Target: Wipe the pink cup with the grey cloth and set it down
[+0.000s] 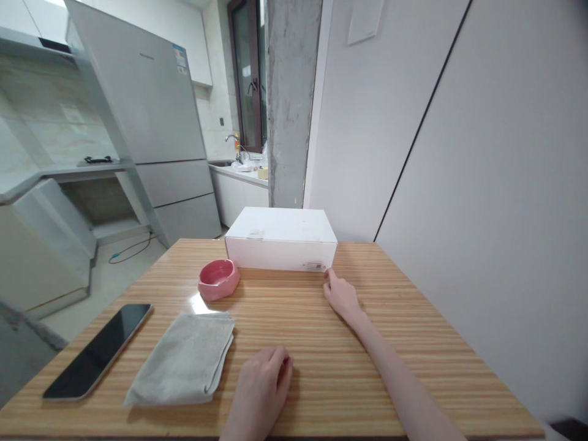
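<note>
A white cardboard box (281, 239) stands shut at the far middle of the wooden table (413, 331). My right hand (340, 295) reaches out to it, fingertips touching the box's lower right front corner; the fingers look loosely curled with nothing in them. My left hand (263, 383) rests on the table near the front edge, fingers curled under, holding nothing that I can see. Just left of it lies a folded grey cloth (184, 359). A pink bowl (218, 279) sits in front of the box's left end.
A dark phone or tablet (98, 350) lies face up at the table's left edge. A white wall runs along the right side. Beyond the table are a grey fridge (151, 128), a concrete pillar (291, 104) and a kitchen counter with a sink (236, 166).
</note>
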A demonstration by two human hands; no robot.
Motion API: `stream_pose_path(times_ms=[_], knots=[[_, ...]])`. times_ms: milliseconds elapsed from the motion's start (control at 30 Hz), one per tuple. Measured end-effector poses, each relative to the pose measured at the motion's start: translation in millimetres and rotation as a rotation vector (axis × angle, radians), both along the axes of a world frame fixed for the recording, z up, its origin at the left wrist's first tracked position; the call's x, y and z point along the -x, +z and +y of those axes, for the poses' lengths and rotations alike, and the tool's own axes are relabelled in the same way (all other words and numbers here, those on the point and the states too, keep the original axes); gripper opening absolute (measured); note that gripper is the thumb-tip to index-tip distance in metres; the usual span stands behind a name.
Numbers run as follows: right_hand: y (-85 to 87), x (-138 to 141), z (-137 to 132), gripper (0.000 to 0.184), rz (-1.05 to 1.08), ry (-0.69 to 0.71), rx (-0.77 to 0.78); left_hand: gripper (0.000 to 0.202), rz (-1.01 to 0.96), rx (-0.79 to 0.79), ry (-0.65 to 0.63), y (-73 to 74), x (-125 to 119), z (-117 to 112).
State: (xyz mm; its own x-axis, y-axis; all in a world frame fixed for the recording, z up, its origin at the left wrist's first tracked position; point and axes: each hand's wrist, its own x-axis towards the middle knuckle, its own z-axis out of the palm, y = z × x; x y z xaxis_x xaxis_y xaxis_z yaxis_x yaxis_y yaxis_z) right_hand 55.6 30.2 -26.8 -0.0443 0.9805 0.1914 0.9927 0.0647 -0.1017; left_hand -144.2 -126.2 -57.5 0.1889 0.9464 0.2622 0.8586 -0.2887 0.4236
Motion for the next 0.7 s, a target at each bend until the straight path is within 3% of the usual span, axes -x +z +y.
stream_pose_path(times_ms=[167, 300, 367, 467, 600, 700], knots=[[-8.2, 0.6, 20.4, 0.038, -0.021, -0.063, 0.036, 0.019, 0.009, -0.026, -0.006, 1.5, -0.3, -0.7], [-1.3, 0.0, 27.8, 0.041, -0.031, -0.073, 0.088, 0.020, -0.003, -0.019, 0.004, 1.4, -0.5, -2.4], [2.7, 3.3, 18.8, 0.037, -0.046, -0.048, 0.101, 0.020, -0.002, -0.015, 0.005, 0.8, -0.5, -2.5], [1.3, 17.9, -22.3, 0.025, -0.072, 0.028, 0.107, 0.019, 0.006, -0.015, 0.004, 1.5, -1.1, -1.7], [-21.6, 46.0, -105.0, 0.020, -0.081, 0.146, 0.096, 0.016, 0.073, -0.048, -0.009, 3.3, -4.8, -0.5], [-44.9, 58.7, -147.1, 0.017, -0.028, 0.263, -0.122, 0.017, 0.170, -0.111, -0.015, 0.4, -10.1, -1.2]])
